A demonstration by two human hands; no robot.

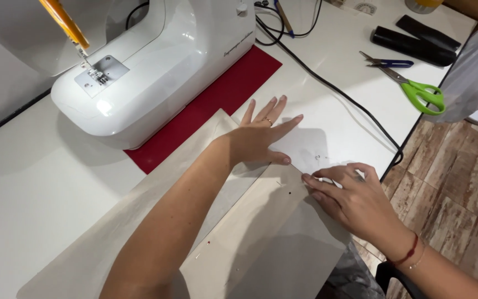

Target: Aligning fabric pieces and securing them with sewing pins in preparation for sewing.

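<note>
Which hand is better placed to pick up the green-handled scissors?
Right, probably. The right hand sits at the fabric's edge on the scissors' side of the table. The left hand lies flat, pressing the fabric down nearer the sewing machine.

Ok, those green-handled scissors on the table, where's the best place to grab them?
Probably by the green handle loops of the scissors, coming in from the table's right edge: the loops lie nearest that edge, and the shut blades point away toward the black cable.
</note>
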